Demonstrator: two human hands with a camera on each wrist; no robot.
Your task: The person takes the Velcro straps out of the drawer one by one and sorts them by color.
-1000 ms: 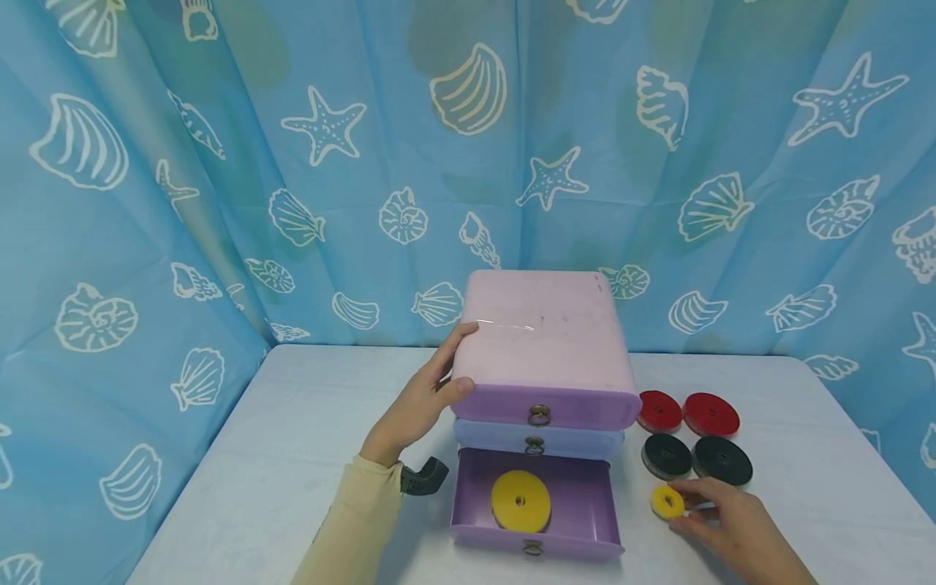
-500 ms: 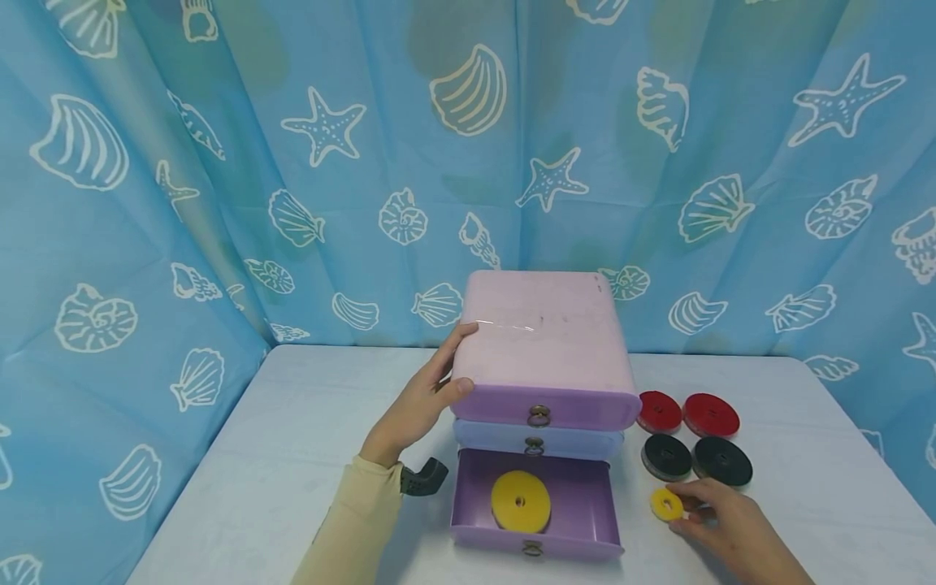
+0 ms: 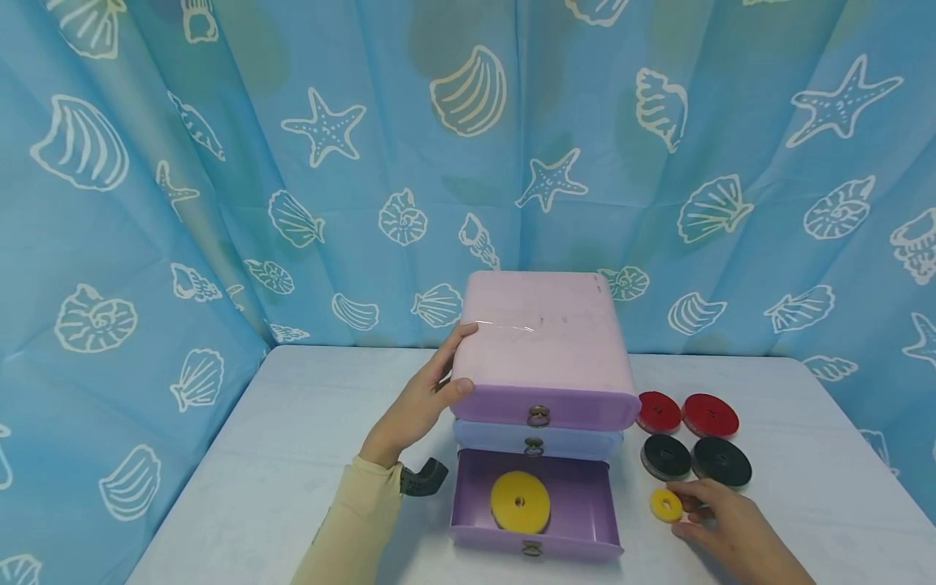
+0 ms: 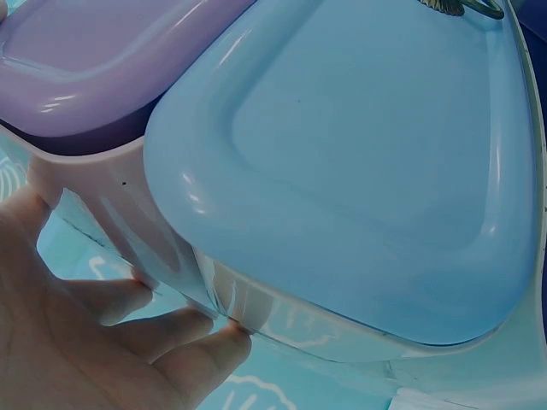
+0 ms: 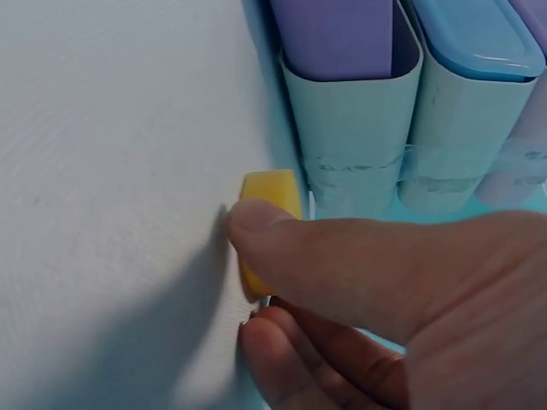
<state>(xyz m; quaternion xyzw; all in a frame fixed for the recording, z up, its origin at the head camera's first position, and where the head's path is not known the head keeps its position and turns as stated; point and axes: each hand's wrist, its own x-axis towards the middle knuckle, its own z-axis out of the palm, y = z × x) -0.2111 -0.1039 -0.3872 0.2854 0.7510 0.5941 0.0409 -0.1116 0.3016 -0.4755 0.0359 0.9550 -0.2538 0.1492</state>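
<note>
In the head view, my left hand [image 3: 415, 398] rests against the left side of a small drawer cabinet [image 3: 548, 325], thumb at its front corner. The left wrist view shows its extended fingers [image 4: 184, 342] touching the cabinet wall beside the blue drawer [image 4: 359, 162]. The bottom purple drawer [image 3: 588, 508] is pulled out, and a large yellow disc [image 3: 537, 520] with a centre hole lies in it. To the right of that drawer, my right hand [image 3: 731, 524] pinches a small thick yellow ring [image 3: 658, 513] between thumb and fingers, low over the table. Edge-on, the yellow ring [image 5: 272, 186] is partly hidden by the thumb.
Two red discs [image 3: 712, 416] and two black discs [image 3: 722, 461] lie on the white table [image 3: 329, 398], right of the cabinet and beyond my right hand. A blue seashell-print curtain [image 3: 409, 268] hangs behind the table and along both sides.
My right hand and the small yellow ring have shifted very slightly left. The left hand, the cabinet and the open drawer stay as they were.
</note>
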